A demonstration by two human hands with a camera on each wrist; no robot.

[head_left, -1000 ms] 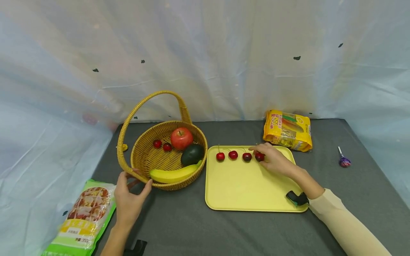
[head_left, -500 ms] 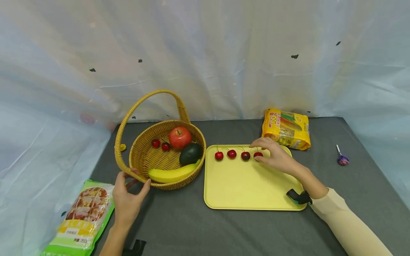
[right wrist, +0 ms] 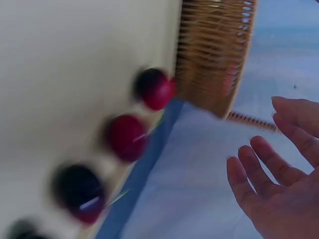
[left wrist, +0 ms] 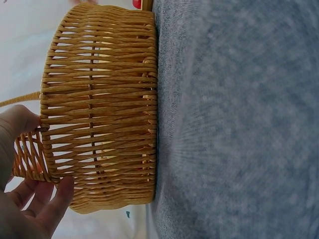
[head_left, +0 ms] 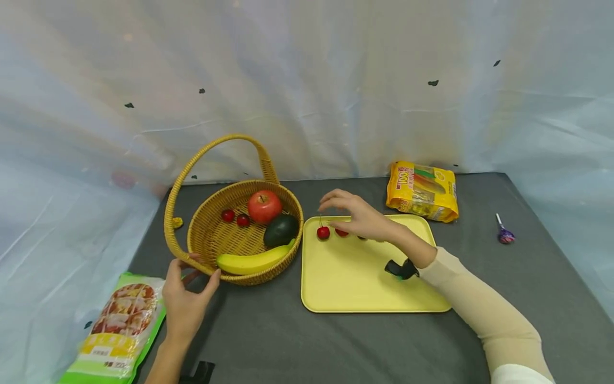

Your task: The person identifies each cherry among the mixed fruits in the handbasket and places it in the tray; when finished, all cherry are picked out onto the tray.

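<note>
My left hand grips the yellow wicker basket at the foot of its handle. In the left wrist view, thumb and fingers sit on either side of the basket weave there. Inside lie a red apple, a dark green avocado, a banana and two cherries. My right hand, holding nothing, hovers with spread fingers over the yellow tray. Below it, stemmed cherries stand in a row along the tray's far edge, partly covered by the hand; the right wrist view shows several cherries.
A yellow food packet lies behind the tray's right corner. Farther right is a purple lollipop. A green-and-white food bag lies at the front left, and a small yellow object behind the basket's left side.
My right hand has let go of the rightmost cherry in the row and moved left across the tray toward the basket. The left hand keeps its hold on the basket.
</note>
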